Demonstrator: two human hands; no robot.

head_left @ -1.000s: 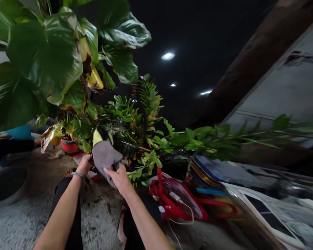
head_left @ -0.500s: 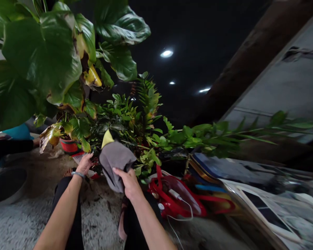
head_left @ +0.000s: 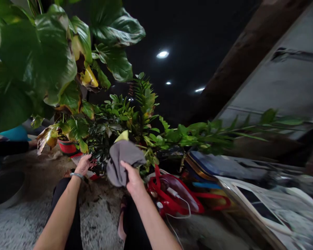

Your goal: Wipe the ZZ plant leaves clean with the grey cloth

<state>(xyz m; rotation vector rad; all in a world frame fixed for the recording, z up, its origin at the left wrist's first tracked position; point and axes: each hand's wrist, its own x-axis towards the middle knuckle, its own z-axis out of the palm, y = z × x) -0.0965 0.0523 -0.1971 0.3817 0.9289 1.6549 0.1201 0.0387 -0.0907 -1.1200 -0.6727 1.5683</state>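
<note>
A grey cloth (head_left: 125, 158) with a yellow-green underside showing at its top edge is bunched in my right hand (head_left: 134, 177), thumb pressed on top of it. The cloth hangs in front of a leafy green plant (head_left: 114, 118). To its left, my left hand (head_left: 83, 164), with a bangle on the wrist, reaches to the dark lower leaves (head_left: 100, 142). Its fingers look apart, and I see nothing held in them, though leaves partly blend with the fingertips.
A large-leaved plant (head_left: 36, 59) with yellowed leaves overhangs the left, above a red pot (head_left: 67, 147). A red bag (head_left: 169, 205) with a white cable stands right, beside a surface holding a tablet-like device (head_left: 261, 208). A dark basin (head_left: 5, 189) and another person's limb (head_left: 10, 149) are left.
My right hand has moved the cloth slightly right, and the cloth has turned and folded over. My left hand stays nearly in place by the leaves. The whole view has shifted slightly.
</note>
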